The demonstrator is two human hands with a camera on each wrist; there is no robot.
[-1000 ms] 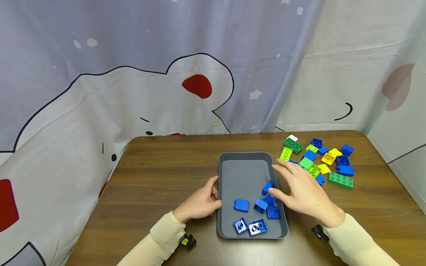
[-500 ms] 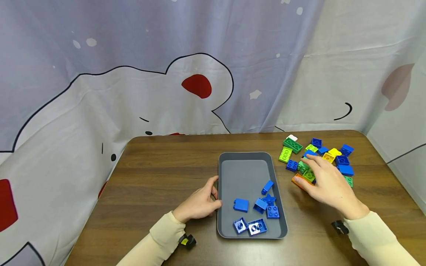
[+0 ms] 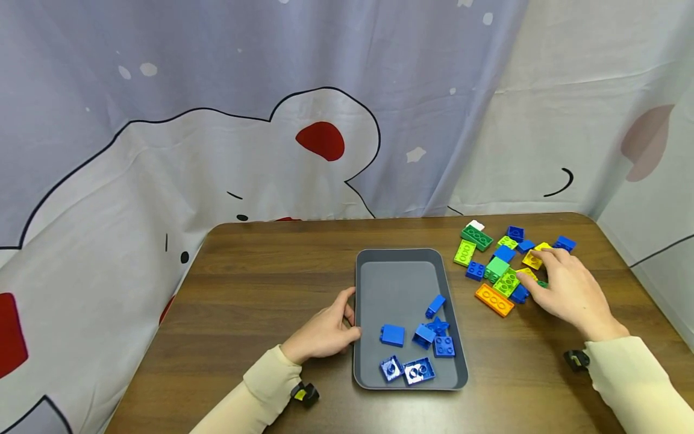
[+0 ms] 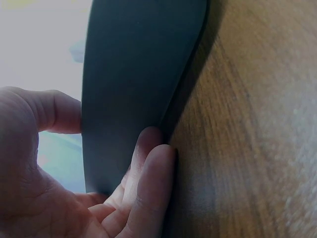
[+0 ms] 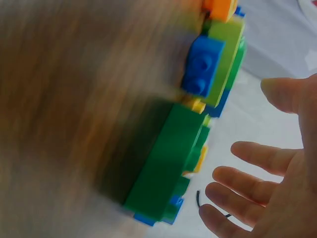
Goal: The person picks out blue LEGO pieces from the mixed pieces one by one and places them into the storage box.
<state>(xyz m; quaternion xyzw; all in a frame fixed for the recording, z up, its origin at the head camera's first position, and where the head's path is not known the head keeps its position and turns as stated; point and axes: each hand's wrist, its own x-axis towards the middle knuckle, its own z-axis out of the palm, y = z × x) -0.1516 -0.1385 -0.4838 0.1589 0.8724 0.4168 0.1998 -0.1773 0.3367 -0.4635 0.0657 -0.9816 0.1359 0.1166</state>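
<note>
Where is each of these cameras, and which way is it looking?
Head: worn on the head, facing forward and down at the table, gray tray and toy bricks; left hand, right hand and cream sleeves show.
Left wrist: worn there, looking along the left hand at the tray's outer wall; only that hand shows.
Right wrist: worn there, looking past the right hand at the bricks, a green brick looming large.
Shared: head and right wrist both show the orange brick.

Cream sleeves (image 3: pixel 257 392) end beside small black wrist devices (image 3: pixel 311 395), apparently yellow-marked.
</note>
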